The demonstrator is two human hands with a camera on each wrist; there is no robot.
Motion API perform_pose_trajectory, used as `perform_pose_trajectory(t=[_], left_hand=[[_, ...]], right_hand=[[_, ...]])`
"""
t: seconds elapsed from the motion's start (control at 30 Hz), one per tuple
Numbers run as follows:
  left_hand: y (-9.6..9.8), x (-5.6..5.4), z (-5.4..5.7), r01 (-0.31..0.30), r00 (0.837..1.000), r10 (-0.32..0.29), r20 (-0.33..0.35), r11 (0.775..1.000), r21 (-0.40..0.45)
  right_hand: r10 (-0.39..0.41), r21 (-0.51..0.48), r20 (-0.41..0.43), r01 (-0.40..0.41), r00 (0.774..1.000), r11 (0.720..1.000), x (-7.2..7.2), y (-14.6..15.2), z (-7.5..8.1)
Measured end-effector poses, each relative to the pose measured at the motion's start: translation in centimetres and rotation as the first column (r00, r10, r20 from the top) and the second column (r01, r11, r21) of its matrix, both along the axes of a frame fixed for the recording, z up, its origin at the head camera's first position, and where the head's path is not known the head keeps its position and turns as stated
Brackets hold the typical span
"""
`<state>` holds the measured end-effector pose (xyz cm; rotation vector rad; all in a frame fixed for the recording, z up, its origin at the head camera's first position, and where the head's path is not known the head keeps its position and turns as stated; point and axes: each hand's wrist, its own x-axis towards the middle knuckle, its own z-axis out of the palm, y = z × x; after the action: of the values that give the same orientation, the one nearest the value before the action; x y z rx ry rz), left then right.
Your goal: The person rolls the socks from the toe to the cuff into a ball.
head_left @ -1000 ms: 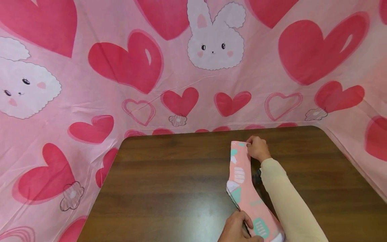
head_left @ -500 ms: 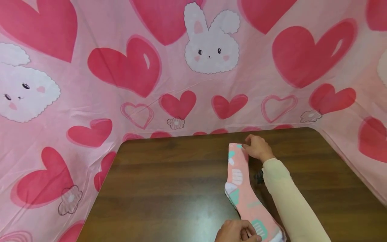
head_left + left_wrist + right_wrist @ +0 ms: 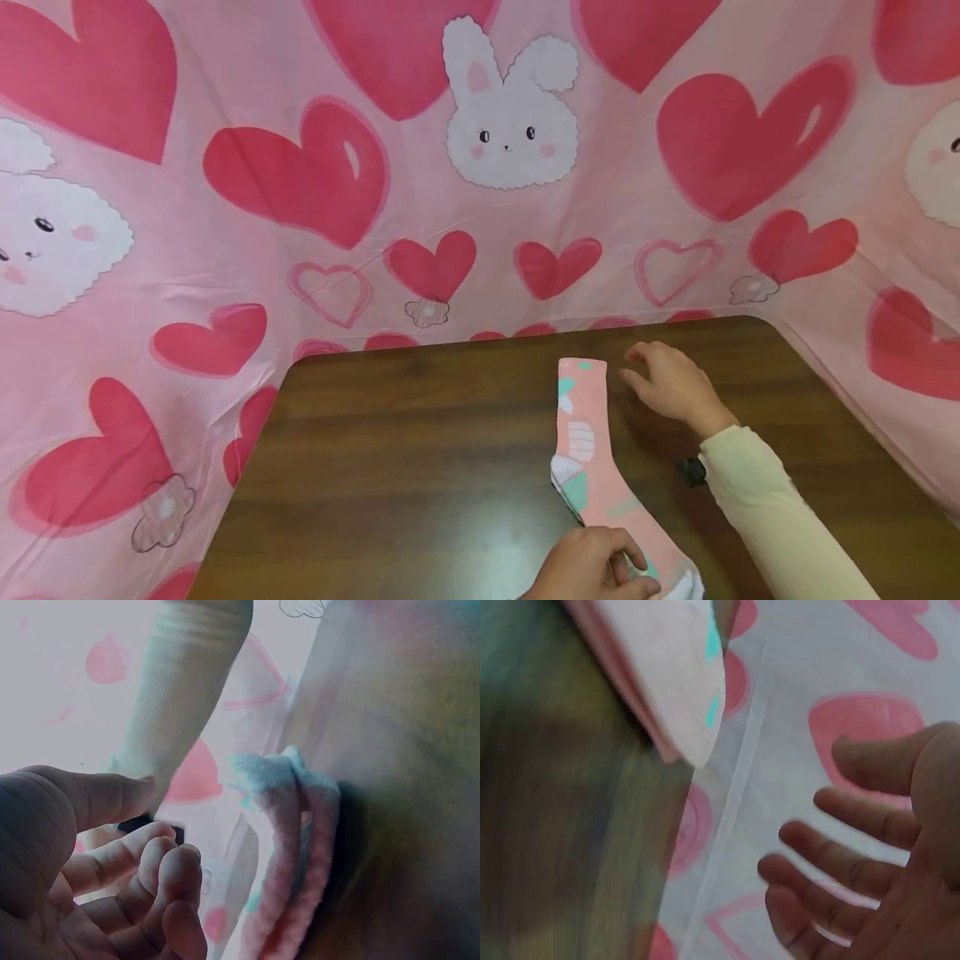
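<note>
A pair of pink socks (image 3: 588, 408) with white and mint patches lies flat on the table, one on top of the other, cuffs toward the back and toes toward the front. Two layers show at the toe end of the socks (image 3: 281, 840) in the left wrist view. My left hand (image 3: 588, 567) hovers by the foot part, its fingers loosely bent and holding nothing. To the right of the cuffs, my right hand (image 3: 675, 387) is apart from the fabric, fingers spread in the right wrist view. Both cuff edges of the socks (image 3: 667, 667) line up closely there.
The dark wooden table (image 3: 390, 450) has rounded back corners. A pink cloth (image 3: 622, 200) printed with hearts and rabbits hangs behind it and along both sides. A small black object (image 3: 691, 472) sits at my right wrist.
My right hand has let go of the sock cuff and moved away to the right. My left hand has released the foot part and its fingers have lifted off. The socks stay flat.
</note>
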<state>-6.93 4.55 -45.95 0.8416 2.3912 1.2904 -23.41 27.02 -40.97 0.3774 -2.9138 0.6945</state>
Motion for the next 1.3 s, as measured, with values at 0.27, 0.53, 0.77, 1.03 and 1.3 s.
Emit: perform_pose_trajectory(t=[0.27,0.53,0.77,1.03,1.3], left_hand=[[0.4,-0.5,0.3,0.091,0.966,-0.118,-0.230,0.988,-0.124],[1.1,-0.8,-0.5,0.130,0.894,-0.174,-0.413,0.983,-0.131],[1.0,-1.0,-1.3,0.171,0.805,-0.244,-0.541,0.968,-0.181],[1.7,-0.9,-2.2,0.152,0.573,-0.308,-0.760,0.951,-0.271],[2.5,-0.6,-2.2,0.139,0.649,-0.271,-0.711,0.961,-0.240]], right_hand=[[0.197,0.044,-0.142,-0.193,0.970,0.980,4.5,1.0,-0.9],[0.252,0.008,-0.041,-0.252,0.967,0.968,8.6,2.5,-1.9],[0.381,0.066,-0.140,-0.375,0.914,0.925,12.0,3.8,-3.6],[0.562,0.168,-0.257,-0.536,0.786,0.827,14.8,4.8,-5.3],[0.599,0.168,-0.299,-0.577,0.743,0.800,16.4,4.9,-7.2]])
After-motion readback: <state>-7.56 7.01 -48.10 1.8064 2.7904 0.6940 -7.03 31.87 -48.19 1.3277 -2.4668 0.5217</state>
